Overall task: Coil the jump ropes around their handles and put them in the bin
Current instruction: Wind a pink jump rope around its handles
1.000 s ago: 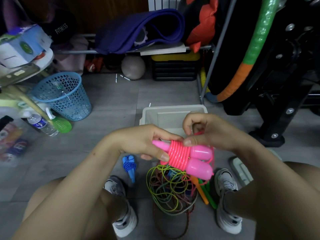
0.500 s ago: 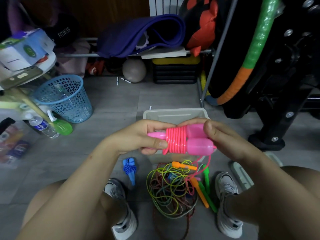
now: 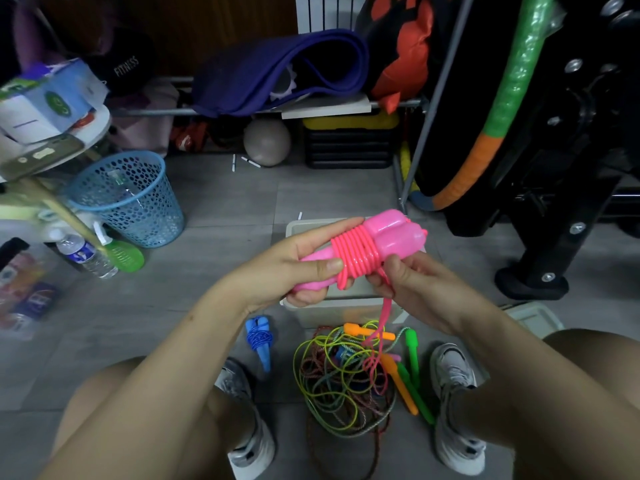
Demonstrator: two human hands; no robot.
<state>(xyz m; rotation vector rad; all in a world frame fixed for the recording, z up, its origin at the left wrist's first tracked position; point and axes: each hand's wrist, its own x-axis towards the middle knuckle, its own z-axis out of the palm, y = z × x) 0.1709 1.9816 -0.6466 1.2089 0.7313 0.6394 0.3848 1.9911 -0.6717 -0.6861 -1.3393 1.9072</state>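
My left hand (image 3: 298, 268) grips the two pink handles (image 3: 391, 235) of a jump rope, held side by side and tilted up to the right. Pink cord (image 3: 356, 254) is wound in tight turns around their middle. My right hand (image 3: 412, 282) pinches the loose pink cord just below the coil; the free end hangs down to the floor. Directly beneath the hands stands the pale plastic bin (image 3: 349, 313). A tangle of yellow, green and red ropes (image 3: 343, 386) with orange and green handles (image 3: 408, 372) lies between my shoes. A coiled blue rope (image 3: 259, 341) lies to its left.
A blue mesh basket (image 3: 128, 199) stands at the left, with a water bottle (image 3: 86, 256) and a green spray bottle (image 3: 121, 252) beside it. A black exercise machine (image 3: 554, 161) and a metal rack leg (image 3: 429, 112) stand at the right. A grey lid (image 3: 533, 318) lies by my right knee.
The pink handles have tilted up to the right. My right hand has come off the handle ends and gone under the coil, now pinching the loose cord.
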